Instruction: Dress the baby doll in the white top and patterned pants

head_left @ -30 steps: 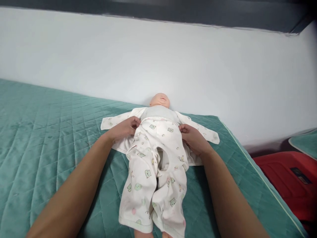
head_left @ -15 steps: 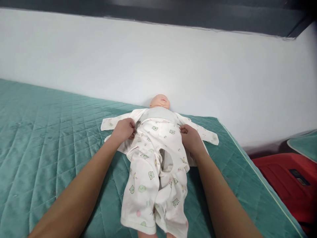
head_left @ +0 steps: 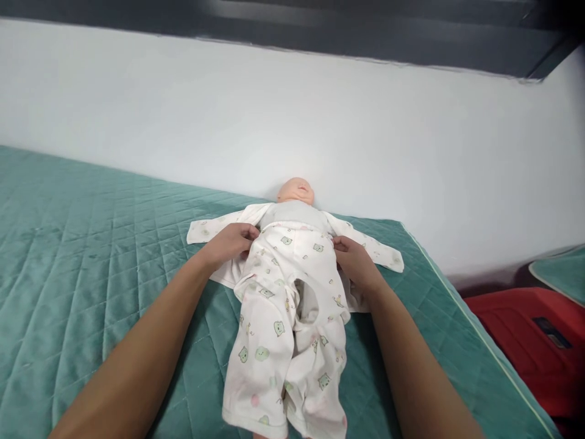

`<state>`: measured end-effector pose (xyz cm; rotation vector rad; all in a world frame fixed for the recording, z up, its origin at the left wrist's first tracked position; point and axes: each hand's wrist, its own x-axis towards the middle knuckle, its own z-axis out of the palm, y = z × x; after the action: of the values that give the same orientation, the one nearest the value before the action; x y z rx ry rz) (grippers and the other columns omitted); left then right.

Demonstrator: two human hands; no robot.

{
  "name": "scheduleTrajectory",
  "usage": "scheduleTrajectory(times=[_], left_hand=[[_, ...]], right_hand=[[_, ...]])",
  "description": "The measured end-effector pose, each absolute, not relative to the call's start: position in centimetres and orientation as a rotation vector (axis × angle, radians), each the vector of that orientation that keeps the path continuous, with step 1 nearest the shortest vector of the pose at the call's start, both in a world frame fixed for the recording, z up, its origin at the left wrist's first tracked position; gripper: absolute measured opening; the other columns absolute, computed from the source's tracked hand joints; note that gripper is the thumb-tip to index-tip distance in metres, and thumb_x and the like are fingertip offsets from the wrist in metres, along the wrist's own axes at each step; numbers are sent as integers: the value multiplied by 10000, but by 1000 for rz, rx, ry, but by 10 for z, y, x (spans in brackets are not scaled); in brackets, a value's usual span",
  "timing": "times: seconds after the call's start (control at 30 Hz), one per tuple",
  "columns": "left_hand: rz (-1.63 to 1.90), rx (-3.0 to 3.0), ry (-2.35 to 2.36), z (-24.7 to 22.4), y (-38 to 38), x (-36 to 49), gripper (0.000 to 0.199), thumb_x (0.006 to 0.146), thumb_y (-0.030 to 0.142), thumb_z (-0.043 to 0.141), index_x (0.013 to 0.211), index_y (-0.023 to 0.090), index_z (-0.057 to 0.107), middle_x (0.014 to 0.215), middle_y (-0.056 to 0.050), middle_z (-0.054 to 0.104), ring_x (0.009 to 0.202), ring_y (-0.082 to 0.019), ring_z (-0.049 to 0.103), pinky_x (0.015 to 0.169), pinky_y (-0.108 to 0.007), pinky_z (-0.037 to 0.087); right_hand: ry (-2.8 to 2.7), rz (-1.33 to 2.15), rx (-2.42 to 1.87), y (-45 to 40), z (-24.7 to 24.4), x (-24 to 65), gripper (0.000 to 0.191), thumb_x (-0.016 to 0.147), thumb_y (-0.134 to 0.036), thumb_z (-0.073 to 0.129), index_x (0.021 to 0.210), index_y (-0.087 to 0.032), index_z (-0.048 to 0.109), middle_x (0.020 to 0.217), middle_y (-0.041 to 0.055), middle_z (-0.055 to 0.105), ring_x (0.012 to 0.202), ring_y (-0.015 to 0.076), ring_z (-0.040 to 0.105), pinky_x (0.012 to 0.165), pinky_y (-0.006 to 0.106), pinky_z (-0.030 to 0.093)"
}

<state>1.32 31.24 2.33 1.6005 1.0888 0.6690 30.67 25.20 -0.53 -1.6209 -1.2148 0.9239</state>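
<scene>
left fingers (head_left: 249,230) have shifted inward, pinching one side of the trouser waist (head_left: 296,227), right fingers (head_left: 342,242) pinching the other.

The head view looks forward and down from above and behind the left hand (head_left: 232,242) and right hand (head_left: 356,259), at arm's reach, facing the wall (head_left: 292,116) beyond them.

Left hand (head_left: 233,240) moved inward since previous view, fingertips back at waist side of patterned trousers (head_left: 299,253).
</scene>
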Motion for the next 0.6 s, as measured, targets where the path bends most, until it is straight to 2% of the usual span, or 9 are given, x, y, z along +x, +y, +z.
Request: scheduleTrajectory(times=[0.2, 0.4, 0.6], left_hand=[[803, 1498, 1020, 31, 306, 15, 138, 705, 256, 607, 788, 168, 674, 722, 3, 621, 621, -104, 527, 579, -211, 412], [703, 1557, 918, 27, 309, 10, 269, 761, 384, 657, 939, 184, 689, 852, -20, 661, 673, -121, 553, 577, -216, 413], [737, 1622, 928, 21, 313, 14, 216, 814, 395, 614, 831, 182, 640, 750, 3, 585, 618, -110, 486, 540, -227, 352]], right_hand=[[-1238, 910, -1636, 253, -11, 309, 146, 670, -255, 616, 806, -226, 574, 737, -29, 666, 583, 129, 533, 540, 244, 421], [-1267, 895, -1627, 251, -11, 309, 144, 693, -288, 615, 821, -233, 576, 755, -26, 686, 605, 146, 567, 584, 267, 467], [-1288, 887, -1670, 249, -6, 307, 157, 707, -303, 615, 848, -238, 590, 758, -15, 692, 628, 167, 586, 584, 274, 468]])
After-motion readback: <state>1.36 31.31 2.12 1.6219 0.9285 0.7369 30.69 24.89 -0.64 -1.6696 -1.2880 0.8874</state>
